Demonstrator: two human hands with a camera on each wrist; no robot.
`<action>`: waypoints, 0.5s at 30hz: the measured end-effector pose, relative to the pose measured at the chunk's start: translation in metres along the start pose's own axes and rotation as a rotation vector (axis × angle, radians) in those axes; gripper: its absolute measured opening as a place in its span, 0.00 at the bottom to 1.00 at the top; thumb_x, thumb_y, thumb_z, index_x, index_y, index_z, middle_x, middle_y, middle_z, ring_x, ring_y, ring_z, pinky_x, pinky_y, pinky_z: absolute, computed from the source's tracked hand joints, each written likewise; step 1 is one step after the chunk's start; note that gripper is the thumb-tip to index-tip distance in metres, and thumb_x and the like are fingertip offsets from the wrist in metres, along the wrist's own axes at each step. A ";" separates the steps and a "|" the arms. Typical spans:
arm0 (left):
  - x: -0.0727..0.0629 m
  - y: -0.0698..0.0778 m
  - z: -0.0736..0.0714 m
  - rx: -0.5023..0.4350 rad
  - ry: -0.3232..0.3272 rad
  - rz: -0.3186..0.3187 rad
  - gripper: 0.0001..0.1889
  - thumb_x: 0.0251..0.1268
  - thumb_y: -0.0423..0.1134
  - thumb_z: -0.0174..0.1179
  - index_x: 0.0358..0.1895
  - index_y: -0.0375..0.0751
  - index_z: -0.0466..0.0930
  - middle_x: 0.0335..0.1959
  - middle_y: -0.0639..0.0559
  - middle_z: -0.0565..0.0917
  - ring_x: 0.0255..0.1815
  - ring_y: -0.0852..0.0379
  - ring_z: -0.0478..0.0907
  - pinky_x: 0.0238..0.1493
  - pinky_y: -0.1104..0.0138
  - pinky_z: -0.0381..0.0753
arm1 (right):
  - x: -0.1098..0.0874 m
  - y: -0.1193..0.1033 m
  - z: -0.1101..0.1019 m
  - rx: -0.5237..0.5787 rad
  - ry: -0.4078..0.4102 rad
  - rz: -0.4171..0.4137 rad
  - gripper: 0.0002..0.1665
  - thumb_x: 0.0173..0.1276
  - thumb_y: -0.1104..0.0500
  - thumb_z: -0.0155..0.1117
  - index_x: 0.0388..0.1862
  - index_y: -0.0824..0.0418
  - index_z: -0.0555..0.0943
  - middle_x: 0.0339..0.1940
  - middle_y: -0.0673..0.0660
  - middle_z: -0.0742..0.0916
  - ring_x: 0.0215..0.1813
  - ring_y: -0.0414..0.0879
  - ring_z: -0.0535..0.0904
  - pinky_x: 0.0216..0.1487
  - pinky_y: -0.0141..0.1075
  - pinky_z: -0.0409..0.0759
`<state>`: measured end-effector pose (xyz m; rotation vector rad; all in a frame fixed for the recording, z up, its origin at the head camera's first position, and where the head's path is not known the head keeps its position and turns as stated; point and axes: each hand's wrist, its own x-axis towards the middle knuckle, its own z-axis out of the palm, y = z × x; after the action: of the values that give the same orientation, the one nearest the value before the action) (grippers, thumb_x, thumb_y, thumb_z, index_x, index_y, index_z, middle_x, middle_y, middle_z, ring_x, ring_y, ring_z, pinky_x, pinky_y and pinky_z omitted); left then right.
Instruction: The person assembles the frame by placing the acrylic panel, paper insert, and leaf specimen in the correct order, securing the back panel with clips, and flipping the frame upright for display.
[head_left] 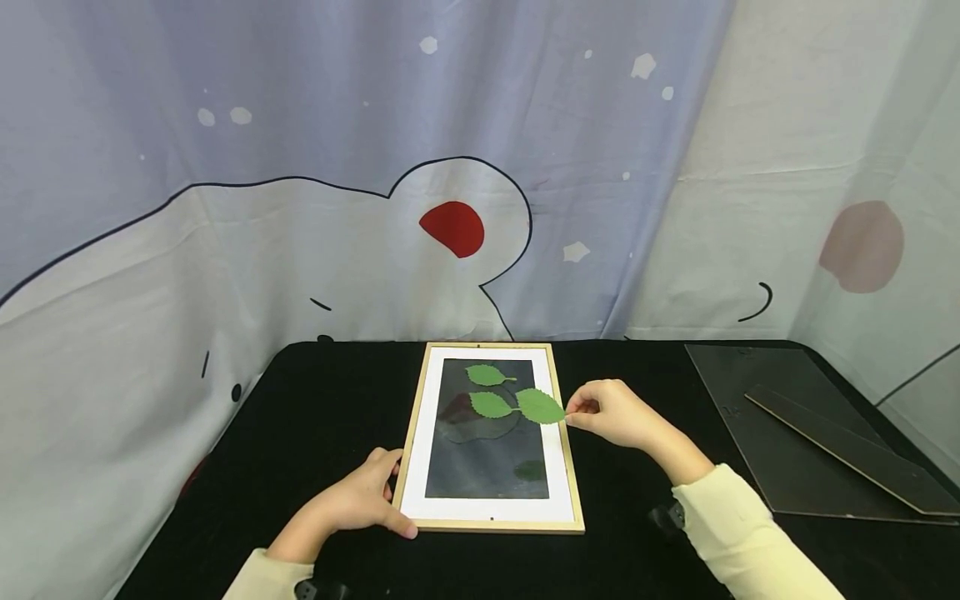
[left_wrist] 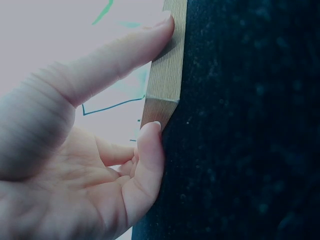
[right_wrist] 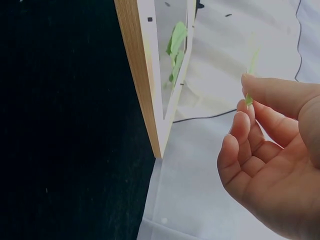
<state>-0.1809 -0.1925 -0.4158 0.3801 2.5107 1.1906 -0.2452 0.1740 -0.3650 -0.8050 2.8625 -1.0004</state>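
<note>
A picture frame with a pale wooden border, white mat and dark glossy centre lies on the black cloth. My left hand holds its near left corner, the thumb against the front edge and fingers along the left side. Between thumb and fingertips, my right hand pinches a green leaf by one end, over the frame's right side. Two more serrated green leaves, an upper leaf and a lower leaf, lie over the dark centre. The held leaf's stem end overlaps the lower leaf's edge in the head view.
On the right of the black-covered table lies a large dark board, with a narrow dark strip across it. A printed curtain hangs behind the table. Faint reflections show in the frame's glossy centre.
</note>
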 end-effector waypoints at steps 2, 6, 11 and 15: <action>0.000 0.000 0.000 0.000 0.000 0.002 0.53 0.31 0.37 0.80 0.67 0.26 0.60 0.48 0.41 0.65 0.35 0.51 0.67 0.33 0.65 0.69 | 0.002 -0.001 0.004 0.008 -0.006 0.001 0.03 0.60 0.64 0.68 0.29 0.62 0.83 0.24 0.48 0.81 0.27 0.38 0.72 0.29 0.32 0.73; 0.000 -0.001 0.000 0.005 0.002 0.004 0.53 0.31 0.37 0.80 0.67 0.26 0.59 0.48 0.41 0.65 0.35 0.51 0.67 0.33 0.64 0.69 | 0.007 -0.001 0.010 0.013 -0.025 0.003 0.03 0.60 0.64 0.67 0.28 0.62 0.83 0.24 0.48 0.81 0.26 0.38 0.72 0.29 0.31 0.73; 0.000 -0.001 0.000 0.003 0.000 -0.001 0.54 0.31 0.37 0.80 0.67 0.26 0.59 0.48 0.41 0.65 0.35 0.51 0.67 0.33 0.64 0.69 | 0.012 -0.001 0.018 0.020 -0.045 0.004 0.02 0.60 0.64 0.68 0.28 0.61 0.83 0.23 0.48 0.81 0.26 0.38 0.72 0.28 0.31 0.73; 0.000 0.000 0.000 0.003 -0.001 -0.007 0.53 0.31 0.36 0.80 0.67 0.26 0.59 0.47 0.41 0.65 0.34 0.51 0.67 0.33 0.64 0.69 | 0.016 -0.002 0.024 0.025 -0.054 0.003 0.03 0.60 0.63 0.68 0.28 0.61 0.83 0.23 0.48 0.81 0.26 0.38 0.72 0.28 0.31 0.72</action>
<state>-0.1809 -0.1930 -0.4159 0.3722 2.5109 1.1838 -0.2546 0.1510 -0.3807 -0.8123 2.8002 -0.9959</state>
